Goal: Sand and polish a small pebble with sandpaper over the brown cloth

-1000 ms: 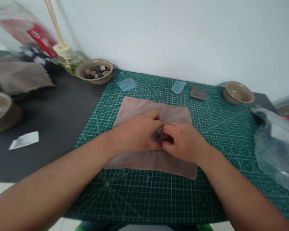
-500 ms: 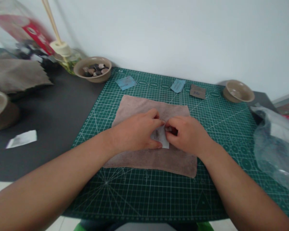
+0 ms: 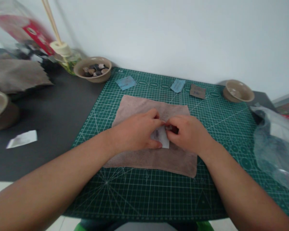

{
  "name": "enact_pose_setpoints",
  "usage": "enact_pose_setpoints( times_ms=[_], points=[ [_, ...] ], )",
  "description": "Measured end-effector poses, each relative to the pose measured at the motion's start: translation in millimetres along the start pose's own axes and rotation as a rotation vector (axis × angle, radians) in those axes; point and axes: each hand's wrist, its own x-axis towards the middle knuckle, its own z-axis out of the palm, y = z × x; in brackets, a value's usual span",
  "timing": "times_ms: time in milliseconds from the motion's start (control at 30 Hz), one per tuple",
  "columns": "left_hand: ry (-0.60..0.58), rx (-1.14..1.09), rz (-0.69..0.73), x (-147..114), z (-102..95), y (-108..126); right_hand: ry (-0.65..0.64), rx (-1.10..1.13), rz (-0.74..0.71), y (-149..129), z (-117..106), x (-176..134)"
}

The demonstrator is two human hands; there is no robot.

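A small white sheet [image 3: 164, 138] with dark smudges lies on a pinkish-brown cloth [image 3: 149, 160]. My left hand [image 3: 143, 131] presses the sheet down, thumb and fingers spread along its edges. Close against the left fingertips, my right hand [image 3: 188, 131] is closed in a pinch over the sheet's right side. Between its thumb and forefinger shows a bit of a small greyish stone [image 3: 169, 128]; the fingers hide most of it. Under the cloth is a green cutting mat [image 3: 149, 192] with a printed grid.
A bowl of small stones [image 3: 92, 77] stands at the back left, beside a reed diffuser [image 3: 62, 51]. Two blue pieces [image 3: 126, 82] and a brown square [image 3: 197, 91] lie along the back. Another bowl [image 3: 238, 91] and a clear plastic bag [image 3: 276, 144] are at right; a white scrap [image 3: 22, 139] lies left.
My right hand has shifted very slightly over the sheet, the small stone still in its pinch. My left hand stays in place.
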Motion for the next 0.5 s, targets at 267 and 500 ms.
enact_pose_setpoints(
  times_ms=[267,500],
  points=[
    [0.000,-0.010,-0.011,0.3,-0.5,0.2,-0.005,0.025,-0.005,0.0,0.7,0.9],
    [-0.008,-0.013,-0.010,0.5,-1.8,1.2,-0.079,0.081,-0.075,0.2,-1.3,0.0]
  ],
)
